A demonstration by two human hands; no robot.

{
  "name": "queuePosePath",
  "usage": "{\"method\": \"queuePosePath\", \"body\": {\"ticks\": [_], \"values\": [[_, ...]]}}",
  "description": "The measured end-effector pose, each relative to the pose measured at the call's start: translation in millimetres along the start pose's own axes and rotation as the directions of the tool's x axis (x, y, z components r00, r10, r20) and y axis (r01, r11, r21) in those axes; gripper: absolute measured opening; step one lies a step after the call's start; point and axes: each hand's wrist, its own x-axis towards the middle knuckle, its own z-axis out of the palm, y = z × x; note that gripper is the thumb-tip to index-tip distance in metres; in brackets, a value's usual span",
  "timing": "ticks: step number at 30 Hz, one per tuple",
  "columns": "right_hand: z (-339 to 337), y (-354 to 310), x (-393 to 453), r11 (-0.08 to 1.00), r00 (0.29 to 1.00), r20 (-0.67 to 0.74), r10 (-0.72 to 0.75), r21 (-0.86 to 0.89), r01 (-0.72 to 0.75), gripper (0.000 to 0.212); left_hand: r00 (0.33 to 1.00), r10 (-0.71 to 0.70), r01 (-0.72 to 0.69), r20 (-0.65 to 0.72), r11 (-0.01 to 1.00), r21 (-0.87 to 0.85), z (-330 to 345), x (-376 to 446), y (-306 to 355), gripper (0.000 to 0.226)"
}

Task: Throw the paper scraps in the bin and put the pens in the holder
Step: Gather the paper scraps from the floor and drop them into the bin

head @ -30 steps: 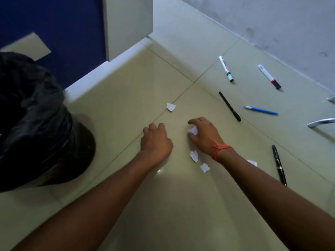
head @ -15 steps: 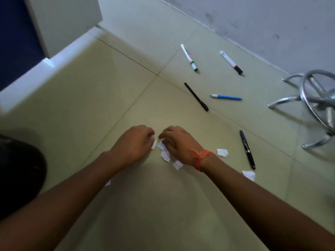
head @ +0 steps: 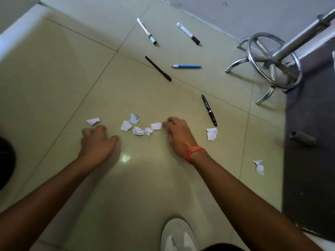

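Several white paper scraps lie on the tiled floor, in a cluster between my hands. My left hand rests on the floor with its fingers curled; one scrap lies just beyond its knuckles. My right hand, with an orange wrist thread, pinches the edge of a scrap. More scraps lie to the right and far right. Farther out lie a green-tipped marker, a black-capped marker, a thin black pen, a blue pen and a black fountain pen. No holder is in view.
The black bin shows only at the left edge. A chrome stool base stands at the upper right beside a dark mat that has a grey cylinder on it. My white shoe is at the bottom.
The view has swung right, so the bin has slid to the left edge. My hands, close together half a second ago, have spread apart, and the scraps between them now lie uncovered.
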Motion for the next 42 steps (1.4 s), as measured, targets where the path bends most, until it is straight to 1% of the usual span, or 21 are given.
{"method": "queuePosePath", "body": {"ticks": [1,2,4,6,7,9,13,15,17,19,23,25,27,29,30,32,34,36,38,40,42], "values": [[-1,-4,-5,0.999,1.000,-0.011,-0.027,0.025,0.027,0.040,0.999,0.034,-0.030,0.041,0.995,-0.094,1,-1,9,0.056],[-5,-2,-9,0.998,0.998,-0.065,0.016,0.056,-0.012,0.039,0.997,0.052,-0.041,0.064,0.985,-0.169,2,-2,17,0.058],[-17,18,-19,0.975,0.953,-0.205,0.222,0.075,-0.211,0.040,0.998,0.057,-0.051,0.017,0.972,-0.229,0,0,26,0.057],[-27,47,-34,0.899,0.867,-0.251,0.430,0.030,-0.437,0.039,0.991,0.033,-0.057,-0.133,0.981,-0.188,-8,1,29,0.059],[-30,59,-41,0.850,0.825,-0.232,0.515,0.016,-0.526,0.038,0.978,0.016,-0.047,-0.206,0.988,-0.145,-12,3,28,0.061],[-30,69,-51,0.797,0.785,-0.160,0.599,0.025,-0.603,0.039,0.964,0.004,-0.023,-0.265,0.997,-0.071,-22,13,21,0.064],[-13,44,-44,0.895,0.883,-0.145,0.446,0.076,-0.440,0.038,0.995,0.079,-0.081,-0.056,0.996,-0.037,-21,25,10,0.047],[1,18,-37,0.954,0.949,-0.107,0.295,0.096,-0.286,0.034,0.989,0.147,-0.145,0.024,0.988,-0.052,-12,19,9,0.053],[11,-14,-33,0.975,0.983,-0.059,0.172,0.152,-0.161,0.033,0.973,0.209,-0.197,0.100,0.973,-0.118,-4,8,16,0.052],[12,-40,-24,0.965,0.989,-0.092,0.113,0.248,-0.087,0.034,0.957,0.243,-0.212,0.160,0.959,-0.187,5,1,22,0.054],[-1,-47,8,0.900,0.933,-0.108,0.342,0.323,-0.292,0.042,0.971,0.219,-0.193,0.095,0.955,-0.226,3,0,30,0.060],[-5,-44,22,0.913,0.936,-0.074,0.344,0.258,-0.315,0.045,0.982,0.182,-0.169,0.042,0.961,-0.219,-4,5,27,0.063],[-6,-49,29,0.962,0.975,0.044,0.219,0.156,-0.223,0.048,0.980,0.182,-0.164,0.079,0.966,-0.198,-4,5,25,0.063],[-3,-58,29,0.994,0.985,0.174,0.015,0.101,-0.033,0.046,0.962,0.215,-0.178,0.168,0.961,-0.213,0,0,27,0.062],[0,-63,26,0.992,0.979,0.192,-0.072,0.113,0.051,0.042,0.953,0.237,-0.193,0.191,0.956,-0.222,3,-1,27,0.060],[1,-57,13,0.976,0.988,0.116,-0.103,0.201,0.078,0.039,0.947,0.266,-0.225,0.181,0.950,-0.218,10,1,27,0.056],[-5,-36,-7,0.959,0.996,-0.085,0.010,0.284,0.015,0.038,0.954,0.280,-0.257,0.107,0.948,-0.186,11,8,22,0.059],[-19,4,-33,0.952,0.954,-0.231,0.193,0.281,-0.125,0.035,0.954,0.294,-0.281,0.057,0.945,-0.166,9,14,15,0.062],[-34,57,-62,0.912,0.868,-0.293,0.400,0.217,-0.347,0.035,0.952,0.303,-0.297,0.036,0.947,-0.123,6,16,9,0.062],[-45,115,-99,0.788,0.729,-0.310,0.610,0.137,-0.601,0.036,0.953,0.300,-0.297,0.042,0.952,-0.067,5,13,10,0.061],[-56,157,-136,0.607,0.550,-0.329,0.768,0.099,-0.788,0.034,0.958,0.284,-0.282,0.047,0.959,-0.034,6,8,13,0.061]]}}
